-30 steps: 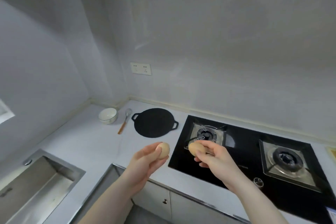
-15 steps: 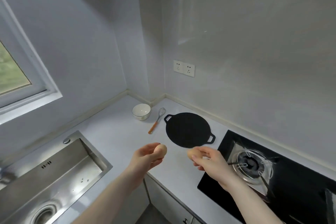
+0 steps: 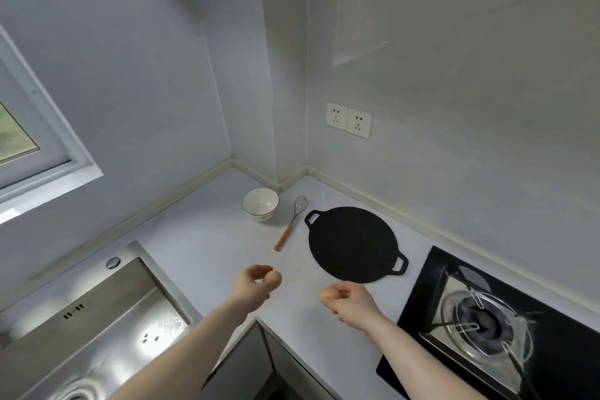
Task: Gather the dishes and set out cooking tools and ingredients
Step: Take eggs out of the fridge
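left hand [image 3: 250,290]: fingers pinching a smooth tan egg [image 3: 273,279]
right hand [image 3: 352,304]: fingers curled round another oval egg [image 3: 327,295]
desk [image 3: 201,247] corner: glossy white bowl [image 3: 260,204], wire whisk [image 3: 291,222], flat round black pan [image 3: 354,243]

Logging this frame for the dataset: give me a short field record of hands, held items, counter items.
left hand: holds egg
right hand: holds second egg
counter: bowl, whisk, black pan, left to right
bowl: looks empty, upright
sink: left of hands
stove: right of hands
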